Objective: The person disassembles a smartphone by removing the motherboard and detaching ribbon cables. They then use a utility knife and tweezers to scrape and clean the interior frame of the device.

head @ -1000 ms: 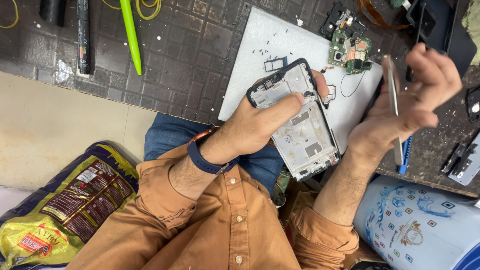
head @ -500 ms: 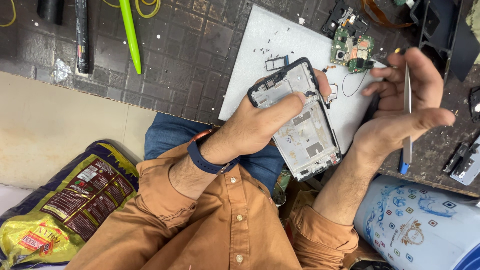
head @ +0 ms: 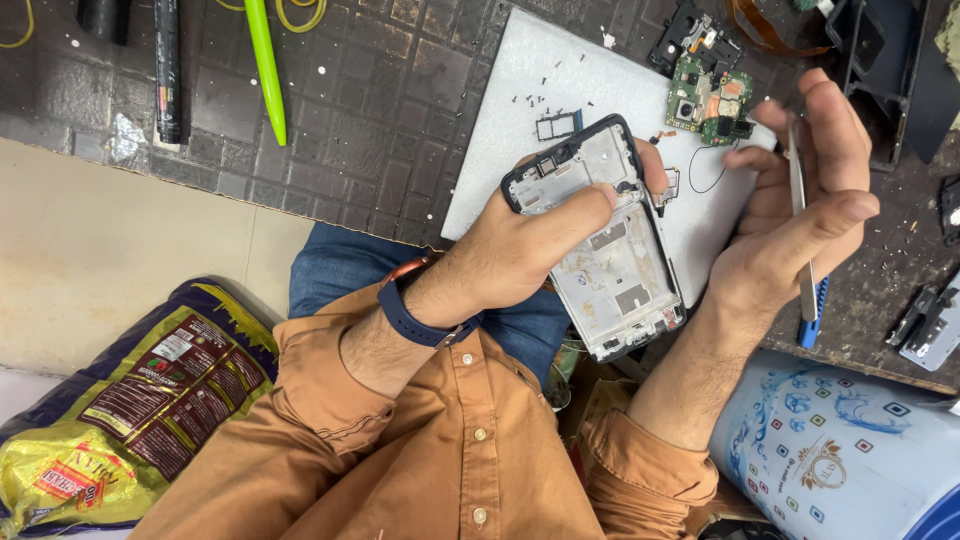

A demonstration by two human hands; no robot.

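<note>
My left hand (head: 510,250), with a dark blue watch at the wrist, grips an opened phone frame (head: 625,275) from the side, thumb pressed across its upper middle. The frame is bare inside, grey metal with a black rim, held over my lap at the edge of a white mat (head: 560,90). My right hand (head: 775,240) is to the right of the frame, apart from it. It holds a thin metal tool (head: 808,290) with a blue end, upright between thumb and fingers. A green circuit board (head: 710,100) lies on the mat just beyond the fingertips.
Tiny screws and a small black tray (head: 557,125) lie on the mat. A green pen (head: 265,70) and a black stick (head: 167,70) rest on the dark bench. A yellow snack bag (head: 130,410) lies at the lower left. A blue-patterned white container (head: 840,450) stands at the lower right, with black parts (head: 930,320) above it.
My right hand has turned the metal tool from a slant to nearly upright and shifted its fingers along it. The left hand and phone frame stay put.
</note>
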